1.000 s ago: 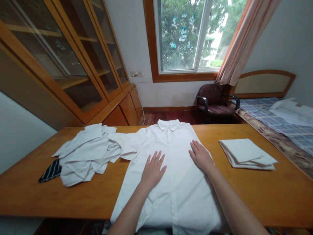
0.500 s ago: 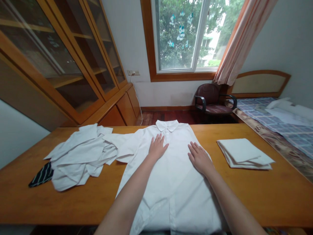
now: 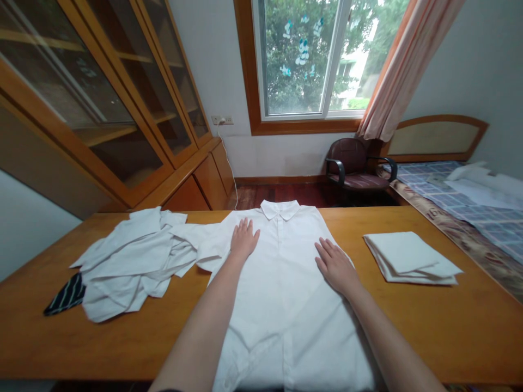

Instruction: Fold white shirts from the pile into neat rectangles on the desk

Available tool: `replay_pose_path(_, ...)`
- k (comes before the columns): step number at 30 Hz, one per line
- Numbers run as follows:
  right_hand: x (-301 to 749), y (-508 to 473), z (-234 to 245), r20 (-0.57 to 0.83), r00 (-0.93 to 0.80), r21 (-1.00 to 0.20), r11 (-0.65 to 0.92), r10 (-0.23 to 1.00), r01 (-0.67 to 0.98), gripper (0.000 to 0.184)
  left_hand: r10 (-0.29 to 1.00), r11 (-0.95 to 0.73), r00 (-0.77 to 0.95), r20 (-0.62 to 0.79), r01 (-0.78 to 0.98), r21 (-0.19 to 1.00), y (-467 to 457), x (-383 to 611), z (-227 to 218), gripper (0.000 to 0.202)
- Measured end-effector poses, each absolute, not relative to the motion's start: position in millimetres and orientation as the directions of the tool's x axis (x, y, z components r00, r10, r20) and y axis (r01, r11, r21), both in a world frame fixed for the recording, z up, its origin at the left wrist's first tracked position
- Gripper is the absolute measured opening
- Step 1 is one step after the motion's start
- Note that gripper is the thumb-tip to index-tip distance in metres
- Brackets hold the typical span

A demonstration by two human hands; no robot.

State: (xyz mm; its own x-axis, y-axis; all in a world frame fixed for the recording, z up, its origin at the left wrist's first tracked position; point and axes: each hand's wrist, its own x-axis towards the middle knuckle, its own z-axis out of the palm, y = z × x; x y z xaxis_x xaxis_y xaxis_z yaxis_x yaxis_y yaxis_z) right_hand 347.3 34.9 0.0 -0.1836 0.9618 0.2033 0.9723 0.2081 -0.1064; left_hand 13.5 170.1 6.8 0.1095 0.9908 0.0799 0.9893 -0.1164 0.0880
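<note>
A white short-sleeved shirt (image 3: 281,283) lies front up on the wooden table, its collar at the far edge and its hem towards me. My left hand (image 3: 244,239) rests flat on the chest near the shoulder on the left, fingers spread. On the right side of the chest, my right hand (image 3: 335,265) also lies flat with its fingers stretched out. The sleeve on the left reaches out to a pile of crumpled white clothes (image 3: 126,261). No sleeve shows spread out on the right.
A striped dark cloth (image 3: 65,295) pokes out from under the pile. A folded white cloth (image 3: 408,256) lies on the table (image 3: 441,332) at right. Beyond the table are an office chair (image 3: 353,163), a bed (image 3: 482,201) and a glass-fronted cabinet (image 3: 180,158).
My left hand has slid left across the chest, from beside the button placket towards the shoulder. The right hand has stayed almost where it was.
</note>
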Motion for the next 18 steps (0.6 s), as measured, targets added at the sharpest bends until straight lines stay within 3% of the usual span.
replay_pose_path(12,349.7,32.5,2.4,0.204,-0.188,-0.138,0.218,0.961,0.966,0.053,0.979,-0.18,0.171,0.108,0.98,0.08,158.6,7.3,5.5,0.06)
replay_pose_path(18,347.5,31.4,7.4,0.188,-0.185,-0.112,0.209,0.965,0.972,0.053,0.953,-0.258,0.196,0.229,0.923,0.285,150.8,2.7,14.3,0.043)
